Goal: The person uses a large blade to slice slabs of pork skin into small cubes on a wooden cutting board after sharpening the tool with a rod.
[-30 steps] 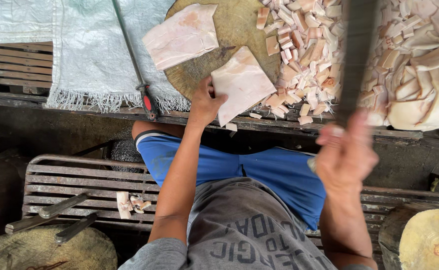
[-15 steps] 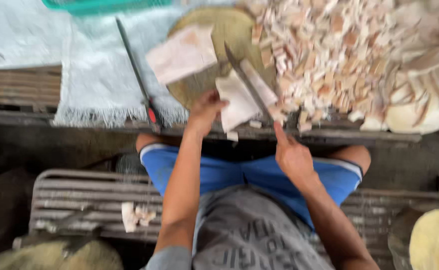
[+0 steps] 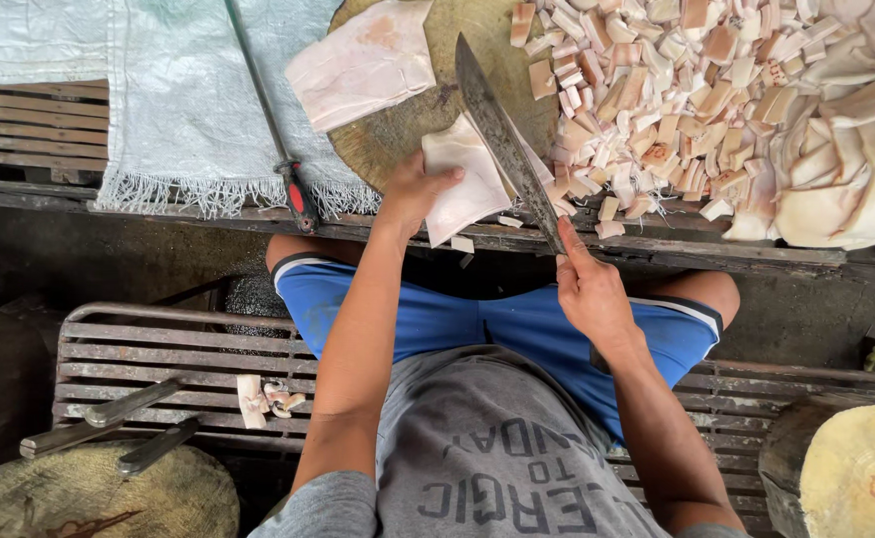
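Pork slab [image 3: 467, 184] lies at the near edge of the round chopping block [image 3: 428, 120], pinned flat under the left hand [image 3: 413, 189] — fingers pressed together on it. Right hand [image 3: 589, 294], fist wrapped around the handle, angles the cleaver [image 3: 502, 134] across the slab's right side — forearm raised from the lap.

Single head-worn view, looking steeply downward along the wearer's own torso and forearms; the far edge of the frame reaches a round wooden chopping block [image 3: 408, 130] and a woven white sack [image 3: 173, 100], the near edge the wearer's grey shirt [image 3: 497, 458] and a slatted metal bench [image 3: 158, 364]; range is close, within arm's reach of the work surface; no second view, hence no shared region.
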